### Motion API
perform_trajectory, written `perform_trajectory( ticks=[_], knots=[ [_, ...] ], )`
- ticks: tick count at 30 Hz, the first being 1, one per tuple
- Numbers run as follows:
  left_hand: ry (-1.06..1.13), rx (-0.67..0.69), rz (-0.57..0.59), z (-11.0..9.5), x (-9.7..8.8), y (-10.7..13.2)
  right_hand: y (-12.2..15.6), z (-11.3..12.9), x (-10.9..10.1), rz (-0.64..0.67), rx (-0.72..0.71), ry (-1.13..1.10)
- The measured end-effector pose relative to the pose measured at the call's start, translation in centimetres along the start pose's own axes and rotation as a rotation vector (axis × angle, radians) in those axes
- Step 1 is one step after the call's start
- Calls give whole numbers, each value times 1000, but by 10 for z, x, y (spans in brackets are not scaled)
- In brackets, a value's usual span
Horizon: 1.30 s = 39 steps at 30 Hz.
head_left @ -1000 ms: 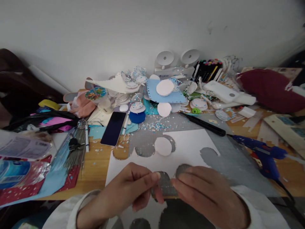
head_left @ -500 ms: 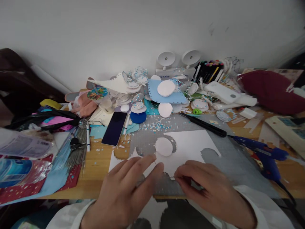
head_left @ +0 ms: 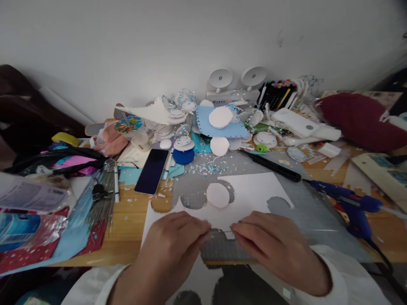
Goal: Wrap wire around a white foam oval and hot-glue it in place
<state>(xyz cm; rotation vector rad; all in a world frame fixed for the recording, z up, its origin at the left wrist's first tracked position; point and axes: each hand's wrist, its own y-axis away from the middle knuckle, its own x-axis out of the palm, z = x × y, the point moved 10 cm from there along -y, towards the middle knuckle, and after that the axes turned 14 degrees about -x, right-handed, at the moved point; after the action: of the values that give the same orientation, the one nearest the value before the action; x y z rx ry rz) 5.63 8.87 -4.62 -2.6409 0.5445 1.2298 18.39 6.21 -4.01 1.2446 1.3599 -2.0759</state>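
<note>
My left hand [head_left: 173,243] is closed in a pinch over the near edge of a white sheet [head_left: 251,190] with round pieces cut out of it. Opposite it, my right hand [head_left: 275,245] pinches too, its fingertips a short gap from the left ones. A very fine line seems to run between the fingertips, too thin to name. Just beyond my hands a white round disc [head_left: 218,195] lies on the sheet. Beneath is a grey cutting mat [head_left: 318,220].
A phone [head_left: 151,171] lies left of the mat. On the right are a black cutter [head_left: 273,166] and a blue glue gun [head_left: 349,199]. Beaded white discs and a blue felt piece [head_left: 203,123] crowd the back. A plastic bottle [head_left: 28,228] lies far left.
My left hand's thumb and forefinger, apart before, have come together in a pinch. My right hand stays in nearly the same place, fingers still together.
</note>
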Motion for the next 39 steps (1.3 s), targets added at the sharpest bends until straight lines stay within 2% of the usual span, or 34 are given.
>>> perform_trajectory(
  ticks=[2,3,4,5,6,7,9,11,13,15,17,21,24,29,35,39],
  knots=[
    [369,-311,387,18,29,1,3,10,-2,-17,-108,44],
    [551,-434,580,19,44,8,4,14,-3,-33,-153,44],
    [701,-514,725,15,53,16,4,17,-5,-52,-176,37],
    [786,-550,804,10,55,20,4,17,-7,-77,-171,24],
    [791,-553,808,9,54,20,3,14,-9,-103,-143,9],
    [720,-527,753,11,50,18,2,10,-11,-126,-99,-5],
    [469,-372,532,12,33,7,2,-2,-9,-129,10,-59],
    [241,-113,258,0,12,0,2,-10,-2,-92,86,-135],
    [16,152,29,-18,0,4,3,-14,5,-44,122,-183],
    [-192,368,-116,-33,-1,13,4,-15,9,-9,130,-191],
    [-325,513,-196,-42,1,21,4,-13,11,13,121,-177],
    [-433,590,-275,-43,3,27,-1,-8,6,-12,74,-93],
    [-491,586,-285,-41,8,28,-5,-3,-2,-56,41,-3],
    [-560,535,-284,-38,10,25,-7,-2,-3,-47,49,23],
    [-523,632,-288,-50,2,35,-7,-6,5,10,84,-30],
    [-428,566,-268,-49,4,31,-6,2,7,11,-2,68]
  ],
)
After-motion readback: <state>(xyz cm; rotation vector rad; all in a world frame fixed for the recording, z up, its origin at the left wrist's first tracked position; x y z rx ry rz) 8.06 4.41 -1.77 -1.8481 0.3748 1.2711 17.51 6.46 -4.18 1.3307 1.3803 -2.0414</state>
